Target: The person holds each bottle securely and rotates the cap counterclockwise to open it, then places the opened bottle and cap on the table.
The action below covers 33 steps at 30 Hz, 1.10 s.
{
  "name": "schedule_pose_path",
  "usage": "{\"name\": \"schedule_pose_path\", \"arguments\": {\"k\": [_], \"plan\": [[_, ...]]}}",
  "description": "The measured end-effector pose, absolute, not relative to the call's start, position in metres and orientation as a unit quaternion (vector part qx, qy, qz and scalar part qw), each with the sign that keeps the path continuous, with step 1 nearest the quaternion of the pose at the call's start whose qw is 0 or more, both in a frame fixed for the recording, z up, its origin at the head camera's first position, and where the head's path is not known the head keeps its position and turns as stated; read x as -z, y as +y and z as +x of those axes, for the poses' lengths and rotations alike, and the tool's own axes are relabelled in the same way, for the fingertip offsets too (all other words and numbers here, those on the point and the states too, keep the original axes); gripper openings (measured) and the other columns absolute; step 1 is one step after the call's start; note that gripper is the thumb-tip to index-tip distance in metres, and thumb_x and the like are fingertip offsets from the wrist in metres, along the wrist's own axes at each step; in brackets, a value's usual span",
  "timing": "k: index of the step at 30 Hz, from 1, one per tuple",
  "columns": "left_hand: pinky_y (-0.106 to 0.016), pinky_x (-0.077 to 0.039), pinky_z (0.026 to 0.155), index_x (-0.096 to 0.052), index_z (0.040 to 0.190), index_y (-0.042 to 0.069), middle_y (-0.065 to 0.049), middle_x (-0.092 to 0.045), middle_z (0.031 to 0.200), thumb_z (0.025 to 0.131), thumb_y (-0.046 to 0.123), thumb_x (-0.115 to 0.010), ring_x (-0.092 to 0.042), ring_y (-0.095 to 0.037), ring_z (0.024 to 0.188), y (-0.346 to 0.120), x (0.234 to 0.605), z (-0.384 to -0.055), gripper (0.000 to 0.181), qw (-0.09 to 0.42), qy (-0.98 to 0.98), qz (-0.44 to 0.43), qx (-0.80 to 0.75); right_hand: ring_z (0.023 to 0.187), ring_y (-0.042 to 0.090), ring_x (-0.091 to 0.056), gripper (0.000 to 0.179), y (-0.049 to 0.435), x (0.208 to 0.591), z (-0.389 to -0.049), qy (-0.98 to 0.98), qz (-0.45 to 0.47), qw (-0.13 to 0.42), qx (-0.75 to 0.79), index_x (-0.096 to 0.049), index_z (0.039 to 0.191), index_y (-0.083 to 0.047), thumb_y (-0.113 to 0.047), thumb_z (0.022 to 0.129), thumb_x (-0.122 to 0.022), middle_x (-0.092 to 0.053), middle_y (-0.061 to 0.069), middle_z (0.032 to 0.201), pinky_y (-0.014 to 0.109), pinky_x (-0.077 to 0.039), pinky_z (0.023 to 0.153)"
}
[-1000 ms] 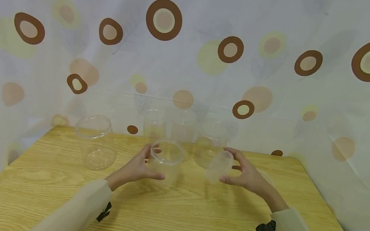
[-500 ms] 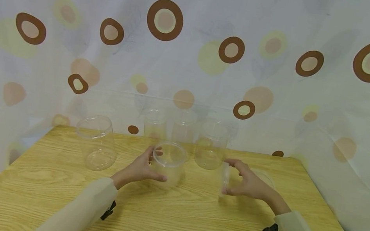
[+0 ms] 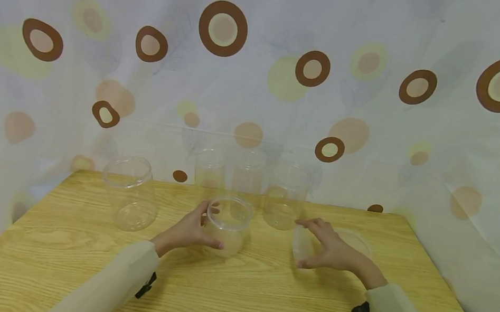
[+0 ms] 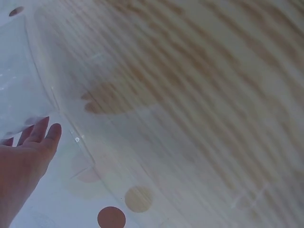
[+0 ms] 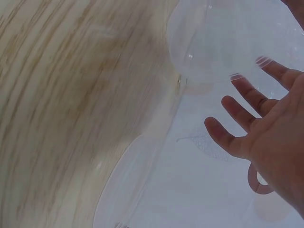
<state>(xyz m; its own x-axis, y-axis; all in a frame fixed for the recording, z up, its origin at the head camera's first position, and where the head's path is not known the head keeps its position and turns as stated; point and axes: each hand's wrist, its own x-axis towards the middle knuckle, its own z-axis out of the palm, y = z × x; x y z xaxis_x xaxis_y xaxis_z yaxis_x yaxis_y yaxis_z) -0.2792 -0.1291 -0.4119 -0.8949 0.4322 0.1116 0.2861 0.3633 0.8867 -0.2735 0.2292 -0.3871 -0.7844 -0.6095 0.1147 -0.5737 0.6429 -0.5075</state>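
Near the middle of the wooden table, my left hand (image 3: 191,230) holds a short clear plastic tub (image 3: 227,227) upright, fingers round its far left side and thumb in front. The left wrist view shows the tub's wall (image 4: 21,80) beside the fingertips. A little to the right, my right hand (image 3: 333,248) pinches a round frosted lid (image 3: 301,243) by its edge, thumb near and fingers far, the lid tilted up on its side. In the right wrist view the lid (image 5: 223,42) overlaps two fingertips, while the other fingers lie spread and free.
A large clear jar (image 3: 129,195) stands at the left. Behind the tub are two slim clear jars (image 3: 209,171) and a wider clear jar (image 3: 284,201). A clear disc-like lid (image 3: 358,241) lies behind the right hand. Patterned cloth (image 3: 258,98) backs the table (image 3: 234,303).
My left hand has brought the tub slightly right and nearer. My right hand has lowered the lid towards the table and changed its tilt, shifting right and then slightly back left.
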Motion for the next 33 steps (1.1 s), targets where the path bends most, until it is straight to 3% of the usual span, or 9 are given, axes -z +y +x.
{"name": "schedule_pose_path", "arguments": {"k": [8, 23, 33], "plan": [[-0.055, -0.027, 0.105, -0.024, 0.142, 0.014, -0.022, -0.035, 0.139, 0.067, 0.023, -0.082, -0.038, -0.041, 0.126, -0.130, 0.413, -0.282, 0.096, 0.079, 0.832, 0.216, -0.506, 0.121, 0.040, -0.032, 0.084, 0.219, 0.392, -0.274, 0.908, -0.333, 0.055, 0.249, -0.036, 0.139, -0.016, -0.041, 0.070, -0.077, -0.036, 0.016, 0.132, 0.066, -0.028, 0.090], [-0.053, -0.033, 0.102, -0.024, 0.143, 0.017, -0.019, -0.037, 0.140, 0.064, 0.024, -0.084, -0.043, -0.041, 0.122, -0.128, 0.416, -0.281, 0.099, 0.088, 0.840, 0.220, -0.489, 0.109, 0.031, -0.036, 0.076, 0.210, 0.403, -0.268, 0.915, -0.345, 0.079, 0.194, -0.046, 0.131, -0.009, -0.042, 0.070, -0.077, -0.041, 0.013, 0.121, 0.055, -0.033, 0.082], [-0.054, -0.035, 0.100, -0.026, 0.140, 0.016, -0.019, -0.039, 0.139, 0.065, 0.022, -0.084, -0.043, -0.042, 0.121, -0.124, 0.418, -0.280, 0.096, 0.073, 0.846, 0.214, -0.483, 0.112, 0.041, -0.036, 0.082, 0.212, 0.404, -0.268, 0.909, -0.364, 0.078, 0.188, -0.042, 0.132, -0.002, -0.042, 0.070, -0.076, -0.039, 0.019, 0.125, 0.065, -0.032, 0.082]]}}
